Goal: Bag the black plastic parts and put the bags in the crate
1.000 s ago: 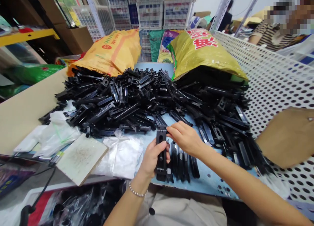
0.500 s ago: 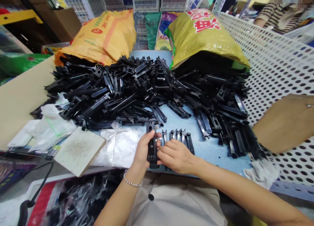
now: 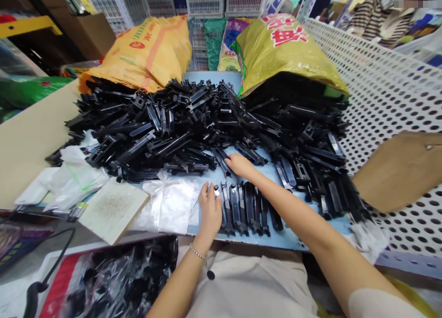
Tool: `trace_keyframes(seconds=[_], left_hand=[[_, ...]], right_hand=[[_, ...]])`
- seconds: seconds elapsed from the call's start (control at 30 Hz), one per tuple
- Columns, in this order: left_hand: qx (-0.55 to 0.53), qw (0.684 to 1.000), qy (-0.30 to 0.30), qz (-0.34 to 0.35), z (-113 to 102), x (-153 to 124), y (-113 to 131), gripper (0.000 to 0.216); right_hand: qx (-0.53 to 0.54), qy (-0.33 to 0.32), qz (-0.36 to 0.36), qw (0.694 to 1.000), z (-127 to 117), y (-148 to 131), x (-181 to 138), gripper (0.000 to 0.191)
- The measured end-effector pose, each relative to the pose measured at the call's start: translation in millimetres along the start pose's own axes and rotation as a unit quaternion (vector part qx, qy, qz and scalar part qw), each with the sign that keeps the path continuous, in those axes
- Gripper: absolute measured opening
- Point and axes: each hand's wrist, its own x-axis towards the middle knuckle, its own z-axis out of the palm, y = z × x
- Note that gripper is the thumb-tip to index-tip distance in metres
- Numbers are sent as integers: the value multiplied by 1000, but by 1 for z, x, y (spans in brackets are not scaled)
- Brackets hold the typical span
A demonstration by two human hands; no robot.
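A large heap of black plastic parts (image 3: 193,124) covers the blue table (image 3: 293,237). Near the front edge, several of the same parts lie side by side in a neat row (image 3: 247,209). My left hand (image 3: 210,209) rests on the leftmost part of that row, fingers laid flat on it. My right hand (image 3: 240,165) reaches forward to the edge of the heap, its fingers curled onto a loose black part (image 3: 221,160) there.
Two open sacks, orange (image 3: 145,50) and yellow (image 3: 286,50), lie behind the heap. Clear plastic bags (image 3: 169,205) and a beige board (image 3: 112,209) lie left of my hands. A white perforated panel (image 3: 390,97) and a brown cardboard piece (image 3: 400,170) stand to the right. Another person sits at the far right.
The black part held in both hands has been laid into the row. My right hand has moved forward to the heap; my left hand has flattened onto the row.
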Motion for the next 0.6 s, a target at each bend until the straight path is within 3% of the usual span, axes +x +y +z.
trace_keyframes(seconds=[0.13, 0.2, 0.27, 0.37, 0.5, 0.6], left_hand=[[-52, 998, 14, 14, -5, 3, 13, 44], [-161, 987, 21, -19, -10, 8, 28, 46], [-317, 945, -4, -82, -12, 13, 47, 48], [-463, 872, -69, -142, -13, 16, 76, 41], [-433, 888, -89, -129, -19, 11, 98, 20], [-449, 863, -165, -160, -27, 8, 101, 29]], right_hand=[[61, -50, -25, 997, -12, 10, -12, 30], [97, -65, -31, 993, -15, 14, -36, 35], [143, -52, -69, 986, -15, 14, -66, 35], [177, -10, -197, 964, -11, 10, -107, 27], [89, 66, -275, 955, -16, 7, -126, 25], [25, 156, -297, 942, -25, 7, -117, 22]])
